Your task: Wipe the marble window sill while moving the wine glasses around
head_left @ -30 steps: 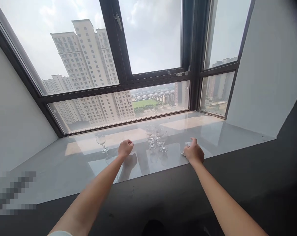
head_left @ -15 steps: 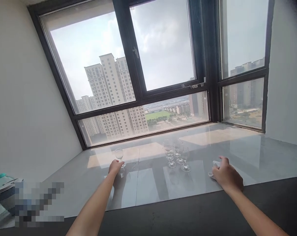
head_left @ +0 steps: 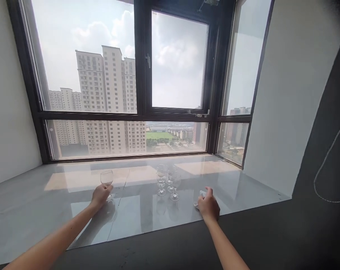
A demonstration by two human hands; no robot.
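Observation:
My left hand (head_left: 101,195) is closed around the stem of a clear wine glass (head_left: 106,177), which stands upright on the left part of the glossy grey windowsill (head_left: 136,210). Near the sill's front edge on the right, my right hand (head_left: 209,206) is closed on a small white cloth (head_left: 203,194); part of it sticks out at the left of the fingers. Between the two hands several stemmed glasses stand upright in a tight group, among them a front glass (head_left: 175,183) and a left glass (head_left: 161,182).
A dark-framed window (head_left: 125,117) rises behind the sill, with a handle (head_left: 148,60) on its middle frame. White walls flank it. At the far right a pale cord (head_left: 316,176) hangs in a loop against a dark wall.
My view has levelled and turned right, so the sill and glasses appear further left. Both hands keep their holds. The container at the lower left is out of view now.

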